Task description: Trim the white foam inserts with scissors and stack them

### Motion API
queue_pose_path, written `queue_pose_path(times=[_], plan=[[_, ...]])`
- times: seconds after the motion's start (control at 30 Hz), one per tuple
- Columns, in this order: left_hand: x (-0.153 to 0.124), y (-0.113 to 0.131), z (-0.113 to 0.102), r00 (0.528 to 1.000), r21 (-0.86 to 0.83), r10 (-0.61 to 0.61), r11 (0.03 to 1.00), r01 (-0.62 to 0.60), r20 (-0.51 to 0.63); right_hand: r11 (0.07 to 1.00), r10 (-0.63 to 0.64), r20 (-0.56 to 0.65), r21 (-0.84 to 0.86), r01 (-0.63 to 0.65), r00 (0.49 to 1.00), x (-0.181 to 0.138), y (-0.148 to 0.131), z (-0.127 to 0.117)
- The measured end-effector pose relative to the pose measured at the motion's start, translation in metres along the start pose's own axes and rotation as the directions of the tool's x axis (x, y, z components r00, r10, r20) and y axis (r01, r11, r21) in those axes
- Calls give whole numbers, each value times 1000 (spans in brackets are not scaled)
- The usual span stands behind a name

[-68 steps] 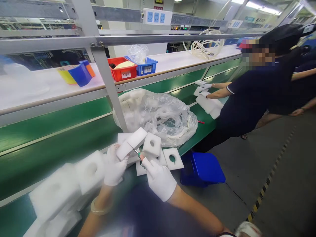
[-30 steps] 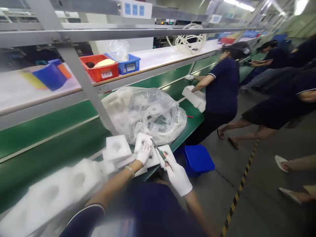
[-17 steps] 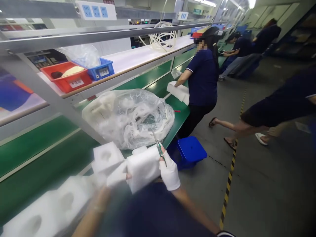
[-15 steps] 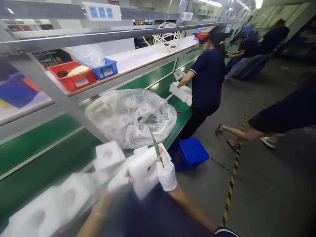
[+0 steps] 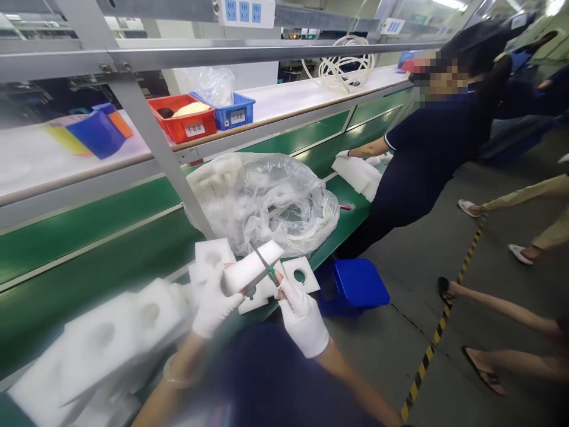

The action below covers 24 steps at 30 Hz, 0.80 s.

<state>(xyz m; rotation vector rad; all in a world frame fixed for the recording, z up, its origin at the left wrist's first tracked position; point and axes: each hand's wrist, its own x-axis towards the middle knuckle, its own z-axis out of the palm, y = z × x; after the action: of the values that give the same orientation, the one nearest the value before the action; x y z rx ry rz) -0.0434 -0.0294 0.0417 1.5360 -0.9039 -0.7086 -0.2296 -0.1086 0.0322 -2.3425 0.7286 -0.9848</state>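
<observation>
My left hand, in a white glove with a bare thumb tip, is closed around one end of a white foam block. The block is now turned with a narrow side up. A slim pointed metal tool with a green handle is gripped in my gloved right hand, its tip lying across the block; whether it touches the foam I cannot tell. Just right of the block lies a foam piece with a round hole. Another foam piece is partly hidden beneath my hands.
Foam blocks with round hollows line the bench at left. A large clear plastic bag lies ahead on the green bench. A co-worker stands beyond it. A blue stool is at right; people walk in the aisle.
The foam block has turned from its broad holed face to a narrow side, and the tool tip has come across it. The view has shifted left; the co-worker's arm has moved.
</observation>
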Motion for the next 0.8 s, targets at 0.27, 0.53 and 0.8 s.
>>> queue_pose_path(times=[0.27,0.53,0.8], plan=[[-4,-2,-4,977,209,211,955,-210,19,952,11,218,-302,57,976,-4,-16,-6],[-1,-13,-18,954,131,301,945,-300,13,946,-26,337,-297,132,941,6,-22,-18],[1,-8,-22,966,111,260,960,-257,-10,969,19,391,-234,79,920,14,-22,-15]])
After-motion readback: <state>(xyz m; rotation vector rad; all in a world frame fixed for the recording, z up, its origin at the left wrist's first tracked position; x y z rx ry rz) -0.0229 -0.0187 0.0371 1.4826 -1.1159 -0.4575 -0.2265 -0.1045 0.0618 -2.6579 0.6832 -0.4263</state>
